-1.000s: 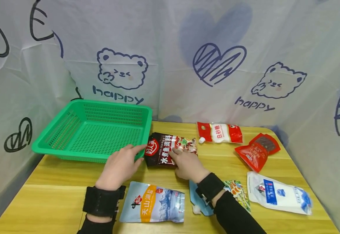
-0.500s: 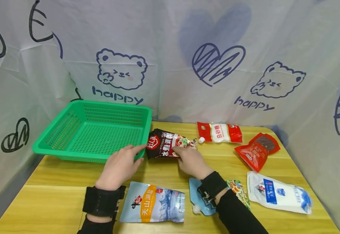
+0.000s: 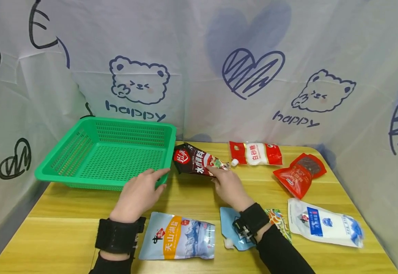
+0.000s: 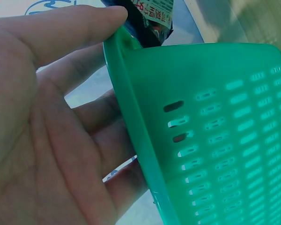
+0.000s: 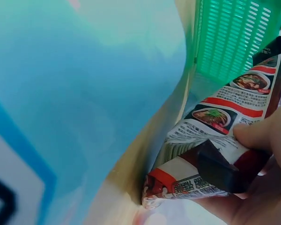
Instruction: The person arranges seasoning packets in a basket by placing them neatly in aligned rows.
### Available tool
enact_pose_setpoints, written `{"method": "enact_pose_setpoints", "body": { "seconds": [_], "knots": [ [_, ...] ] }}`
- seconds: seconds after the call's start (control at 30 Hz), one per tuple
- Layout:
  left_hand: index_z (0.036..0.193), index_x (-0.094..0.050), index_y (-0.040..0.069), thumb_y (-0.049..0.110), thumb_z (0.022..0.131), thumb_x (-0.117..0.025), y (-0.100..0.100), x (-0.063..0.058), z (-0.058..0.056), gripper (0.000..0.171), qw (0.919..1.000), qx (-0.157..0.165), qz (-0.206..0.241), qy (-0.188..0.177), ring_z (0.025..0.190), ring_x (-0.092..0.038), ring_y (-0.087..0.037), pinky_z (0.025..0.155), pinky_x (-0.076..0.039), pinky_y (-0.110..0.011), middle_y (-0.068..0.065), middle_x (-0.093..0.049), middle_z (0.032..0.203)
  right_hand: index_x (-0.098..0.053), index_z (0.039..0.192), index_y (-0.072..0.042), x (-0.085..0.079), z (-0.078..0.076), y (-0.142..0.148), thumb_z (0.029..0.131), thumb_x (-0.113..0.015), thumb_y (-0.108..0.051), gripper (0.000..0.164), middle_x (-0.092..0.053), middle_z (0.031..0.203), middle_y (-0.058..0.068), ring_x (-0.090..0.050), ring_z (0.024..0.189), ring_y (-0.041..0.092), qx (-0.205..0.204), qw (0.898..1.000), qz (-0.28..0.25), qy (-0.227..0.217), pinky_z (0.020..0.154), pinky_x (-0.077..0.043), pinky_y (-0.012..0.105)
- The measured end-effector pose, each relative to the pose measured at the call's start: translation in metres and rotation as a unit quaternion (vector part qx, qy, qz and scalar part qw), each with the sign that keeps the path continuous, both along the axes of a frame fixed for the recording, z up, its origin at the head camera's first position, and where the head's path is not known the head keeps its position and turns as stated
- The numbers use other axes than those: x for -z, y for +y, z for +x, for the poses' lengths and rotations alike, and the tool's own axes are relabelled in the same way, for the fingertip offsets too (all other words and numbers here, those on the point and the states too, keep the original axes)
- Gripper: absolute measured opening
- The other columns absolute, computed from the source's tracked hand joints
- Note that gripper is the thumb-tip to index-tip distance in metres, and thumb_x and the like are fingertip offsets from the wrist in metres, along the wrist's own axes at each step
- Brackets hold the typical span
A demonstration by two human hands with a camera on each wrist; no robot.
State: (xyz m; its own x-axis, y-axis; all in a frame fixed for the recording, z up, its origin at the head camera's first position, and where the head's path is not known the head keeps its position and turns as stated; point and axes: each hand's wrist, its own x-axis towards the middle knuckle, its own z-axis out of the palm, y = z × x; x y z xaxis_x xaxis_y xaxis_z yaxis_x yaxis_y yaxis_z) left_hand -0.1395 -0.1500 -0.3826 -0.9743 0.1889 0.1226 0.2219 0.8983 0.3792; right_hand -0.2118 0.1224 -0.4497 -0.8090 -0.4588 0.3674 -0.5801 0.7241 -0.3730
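Note:
My left hand holds the near right corner of the green basket. In the left wrist view its fingers pass behind the basket's rim, and one finger's tip lies at the corner beside a dark packet. With my right hand I pinch the near edge of the black and red fish seasoning packet. That packet is tilted, its front leaning away from me, just right of the basket. The right wrist view shows the thumb on its printed back; the other fingers are partly hidden beneath.
Nearest me lies a blue and orange salt pouch. A blue spouted pouch is partly under my right wrist. To the right are a white salt bag, a red pouch and a red and white sugar bag. Cloth hangs behind the table.
My right hand has taken hold of the seasoning packet, raised its near edge from lying flat, and shifted it slightly away from me. The left hand stays at the basket's corner.

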Motion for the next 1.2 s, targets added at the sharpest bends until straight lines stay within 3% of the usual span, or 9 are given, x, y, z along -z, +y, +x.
{"method": "enact_pose_setpoints", "body": {
  "seconds": [0.23, 0.37, 0.47, 0.7, 1.07, 1.2],
  "knots": [
    [0.145, -0.062, 0.014, 0.018, 0.098, -0.074, 0.000, 0.001, 0.000, 0.049, 1.0000, -0.002, -0.004, 0.003, 0.104, -0.069, -0.041, 0.072, -0.058, -0.049, -0.027, -0.063, 0.136, -0.069, 0.134, -0.002, -0.005, 0.009, 0.005, 0.089, -0.065, 0.016, 0.049, -0.071, 0.128, 0.016, -0.071, 0.112, 0.037, 0.020, 0.999, -0.024, 0.013, 0.094, -0.058, 0.049],
    [0.145, -0.062, 0.014, 0.018, 0.098, -0.074, 0.001, 0.000, 0.000, 0.049, 1.0000, -0.003, -0.003, 0.004, 0.104, -0.069, -0.041, 0.079, -0.058, -0.054, -0.027, -0.064, 0.135, -0.069, 0.134, -0.003, -0.008, 0.016, 0.009, 0.088, -0.064, 0.018, 0.051, -0.071, 0.130, 0.016, -0.071, 0.113, 0.037, 0.025, 0.999, -0.029, 0.020, 0.096, -0.056, 0.050],
    [0.145, -0.063, 0.014, 0.018, 0.098, -0.073, 0.002, -0.001, 0.000, 0.049, 1.0000, -0.002, -0.001, 0.003, 0.098, -0.070, -0.039, 0.075, -0.058, -0.051, -0.026, -0.065, 0.134, -0.069, 0.134, -0.003, -0.009, 0.021, 0.013, 0.087, -0.065, 0.017, 0.051, -0.071, 0.129, 0.016, -0.071, 0.112, 0.038, 0.029, 0.999, -0.032, 0.031, 0.096, -0.056, 0.052],
    [0.145, -0.063, 0.014, 0.018, 0.097, -0.074, 0.002, 0.000, 0.000, 0.049, 1.0000, -0.004, -0.004, 0.005, 0.104, -0.070, -0.041, 0.078, -0.058, -0.053, -0.026, -0.065, 0.134, -0.068, 0.135, -0.002, -0.016, 0.033, 0.023, 0.085, -0.062, 0.020, 0.055, -0.070, 0.128, 0.021, -0.070, 0.113, 0.040, 0.049, 0.995, -0.061, 0.061, 0.089, -0.059, 0.051],
    [0.144, -0.063, 0.013, 0.019, 0.096, -0.075, 0.003, -0.001, 0.001, 0.050, 0.9998, -0.005, -0.018, 0.004, 0.093, -0.071, -0.037, 0.058, -0.053, -0.037, -0.024, -0.067, 0.129, -0.067, 0.138, -0.003, -0.043, 0.039, 0.007, 0.085, -0.063, 0.021, 0.058, -0.070, 0.130, 0.019, -0.069, 0.116, 0.038, 0.050, 0.977, -0.139, 0.151, 0.090, -0.058, 0.052],
    [0.145, -0.061, 0.008, 0.027, 0.097, -0.075, 0.008, -0.004, 0.002, 0.053, 0.9994, -0.016, -0.021, 0.024, 0.096, -0.070, -0.038, 0.070, -0.057, -0.046, -0.022, -0.066, 0.128, -0.068, 0.137, -0.003, -0.050, 0.041, -0.010, 0.085, -0.063, 0.022, 0.057, -0.070, 0.130, 0.019, -0.070, 0.115, 0.037, 0.036, 0.969, -0.162, 0.183, 0.088, -0.059, 0.051]
  ]
}}
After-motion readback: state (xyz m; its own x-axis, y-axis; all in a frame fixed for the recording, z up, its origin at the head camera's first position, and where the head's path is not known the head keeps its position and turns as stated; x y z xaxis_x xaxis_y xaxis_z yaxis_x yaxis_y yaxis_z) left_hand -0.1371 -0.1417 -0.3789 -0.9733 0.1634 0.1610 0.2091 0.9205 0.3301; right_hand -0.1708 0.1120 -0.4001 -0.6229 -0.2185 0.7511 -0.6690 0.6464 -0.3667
